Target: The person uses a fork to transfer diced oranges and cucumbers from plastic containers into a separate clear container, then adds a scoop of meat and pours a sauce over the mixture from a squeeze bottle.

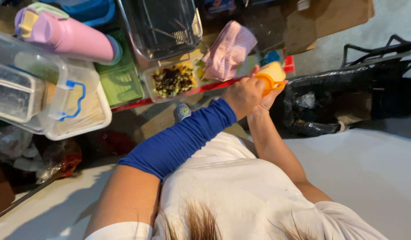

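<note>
Head view is showing both hands meeting over the bin [330, 106]: left hand [243, 95] is gripping the orange peeler [267, 83], right hand [268, 98] is cupping the pale vegetable [273, 70], long axis pointing away, its fingers wrapping underneath.

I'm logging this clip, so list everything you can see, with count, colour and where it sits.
Peeler: one, orange, held in the hands.
Pale yellow item: one, cream, gripped at the peeler; kind unclear.
Food tub: one, clear, yellow and dark bits inside, centre.
Cloth: one, pink, right of the tub.
Bottle: one, pink with a purple and yellow cap, top left.
Clear boxes: stacked, exact count unclear, one with a blue latch, left.
Green container: one, between boxes and tub.
Dark tray: one, top centre.
Black bag: one, right.
Left hand: blue sleeve, on the peeler.
Right hand: bare, under the pale item.
</note>
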